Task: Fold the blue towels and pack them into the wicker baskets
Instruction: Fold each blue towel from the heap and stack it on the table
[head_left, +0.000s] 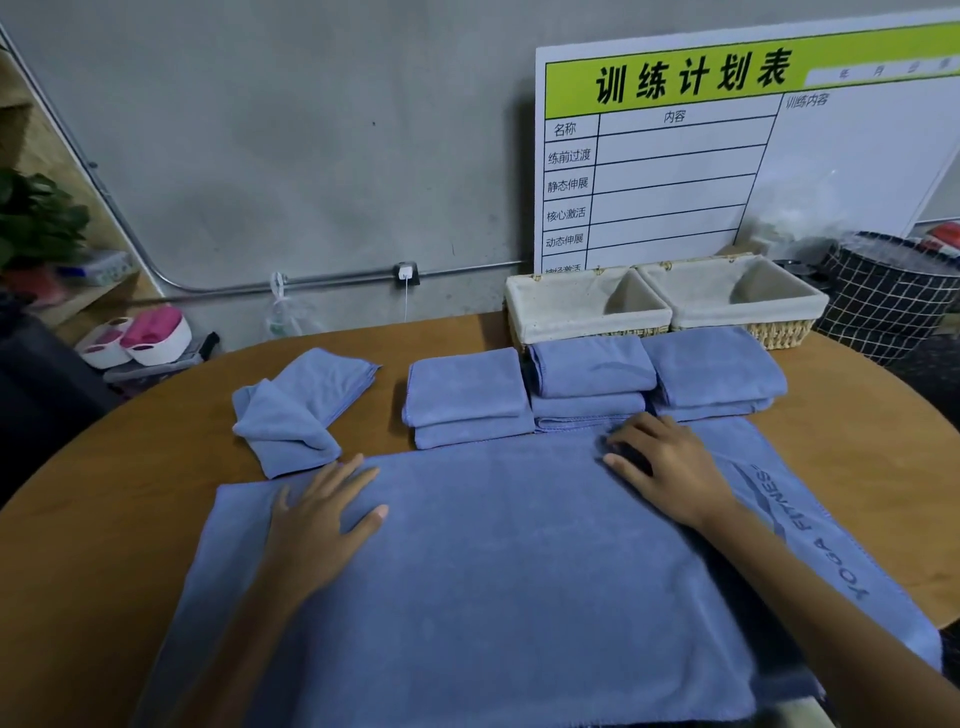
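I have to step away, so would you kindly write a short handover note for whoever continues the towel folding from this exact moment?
Left hand: open, flat on the spread towel.
Right hand: fingers curled at the towel's far edge; whether it pinches the cloth cannot be told.
Spread towel: flat on the table, logo end to the right.
Done: three folded stacks sit before the baskets; a loosely folded towel lies at the left.
Left: fold the spread towel, tidy the loose one, pack everything into the two lined wicker baskets, which hold no towels.
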